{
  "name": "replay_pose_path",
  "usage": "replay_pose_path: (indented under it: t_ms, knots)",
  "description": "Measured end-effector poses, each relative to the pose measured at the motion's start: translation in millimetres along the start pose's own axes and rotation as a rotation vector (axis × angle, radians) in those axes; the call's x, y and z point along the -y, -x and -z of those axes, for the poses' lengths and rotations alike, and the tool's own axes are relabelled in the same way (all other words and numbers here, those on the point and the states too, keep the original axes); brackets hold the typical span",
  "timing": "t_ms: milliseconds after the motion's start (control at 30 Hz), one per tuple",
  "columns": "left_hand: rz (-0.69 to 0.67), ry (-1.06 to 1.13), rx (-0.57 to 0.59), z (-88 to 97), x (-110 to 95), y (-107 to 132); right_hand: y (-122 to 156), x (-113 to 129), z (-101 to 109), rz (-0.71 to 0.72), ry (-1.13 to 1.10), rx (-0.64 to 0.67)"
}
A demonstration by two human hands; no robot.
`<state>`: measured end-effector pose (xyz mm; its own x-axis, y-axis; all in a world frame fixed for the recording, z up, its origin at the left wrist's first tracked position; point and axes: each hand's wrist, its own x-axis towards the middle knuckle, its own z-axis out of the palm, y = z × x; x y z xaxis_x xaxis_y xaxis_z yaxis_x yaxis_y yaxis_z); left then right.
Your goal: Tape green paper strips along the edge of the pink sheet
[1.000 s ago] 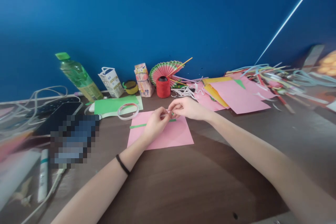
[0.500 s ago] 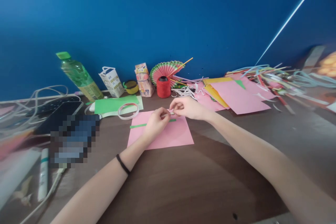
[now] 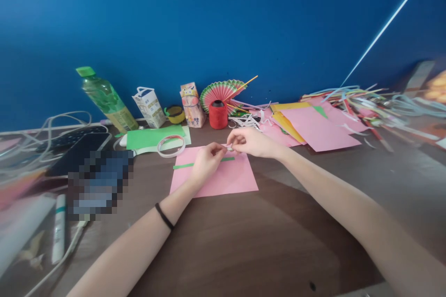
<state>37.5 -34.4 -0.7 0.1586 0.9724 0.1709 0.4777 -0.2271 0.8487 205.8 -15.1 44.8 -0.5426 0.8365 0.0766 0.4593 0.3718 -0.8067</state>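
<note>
A pink sheet of paper (image 3: 230,178) lies flat on the dark table, with a narrow green paper strip (image 3: 183,166) across it. Over the sheet's upper part, my left hand (image 3: 208,158) is closed in a pinch, its fingertips meeting a small whitish strip (image 3: 229,149). My right hand (image 3: 249,141) pinches the other end of that strip, thumb against forefinger. The strip is too small to make out fully. Left of the sheet, a roll of tape (image 3: 171,153) leans by a green paper piece (image 3: 155,137).
Along the blue wall stand a green bottle (image 3: 108,104), a white carton (image 3: 150,107), a decorated box (image 3: 192,106), red thread spool (image 3: 218,117) and paper fan (image 3: 221,90). Pink and yellow papers (image 3: 320,127) lie at right. A phone (image 3: 104,185), cables and a marker (image 3: 59,229) occupy the left.
The view has shifted very slightly. My fingertips have moved a little against each other around the whitish strip; both hands stay over the pink sheet.
</note>
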Motion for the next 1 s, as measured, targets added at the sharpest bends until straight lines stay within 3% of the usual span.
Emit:
replay_pose_path:
  t_ms: [567, 1000]
  knots:
    - [-0.017, -0.015, 0.012, 0.5, -1, 0, -1, -8, -3, 0.050, 0.115, -0.040]
    - [-0.026, -0.014, -0.021, 0.6, 4, 0, 4, 5, 6, -0.010, 0.150, -0.072]
